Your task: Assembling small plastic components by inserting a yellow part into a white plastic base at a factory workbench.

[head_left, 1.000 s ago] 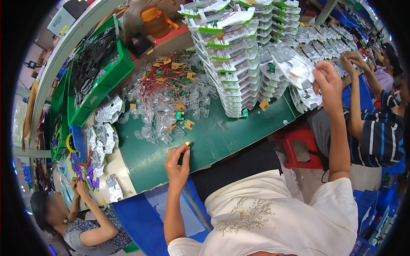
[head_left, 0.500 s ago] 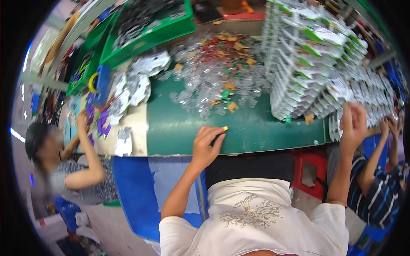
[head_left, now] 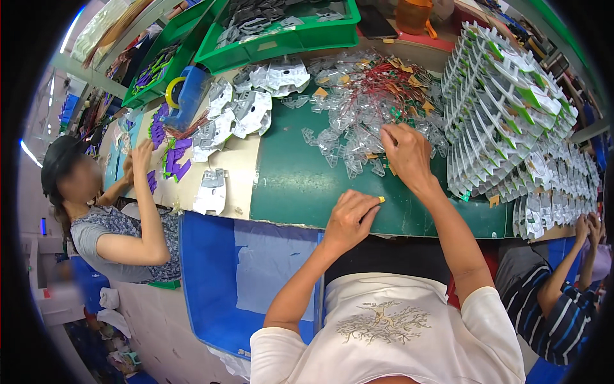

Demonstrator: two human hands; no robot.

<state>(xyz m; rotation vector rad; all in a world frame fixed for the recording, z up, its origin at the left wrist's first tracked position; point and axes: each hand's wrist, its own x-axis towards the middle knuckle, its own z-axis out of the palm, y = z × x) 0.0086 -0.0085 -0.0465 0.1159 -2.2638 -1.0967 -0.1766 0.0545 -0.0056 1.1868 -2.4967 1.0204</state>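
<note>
My left hand (head_left: 352, 219) hovers near the front edge of the green tabletop (head_left: 291, 185), fingers loosely bent and thumb apart from the index finger. A small yellow piece (head_left: 382, 199) covers or touches the index fingertip; whether it is worn or held is unclear. Over the right side of a heap of clear plastic pieces (head_left: 348, 137) is my right hand (head_left: 407, 152). Its fingers are curled together, and whatever lies between them is hidden. Red wires (head_left: 390, 80) with small orange pieces lie tangled on the heap's far side.
Stacked white-and-green shells (head_left: 505, 115) rise at the right. White-grey shells (head_left: 252, 112) and a blue tape dispenser (head_left: 187, 96) lie left. A green bin (head_left: 281, 43) of dark parts stands behind. Co-workers sit on both sides; the left one handles purple parts (head_left: 176, 157).
My right hand has swung from beside the stacked shells leftward to the clear plastic heap. The view has shifted, and my left hand stays near the table's front edge.
</note>
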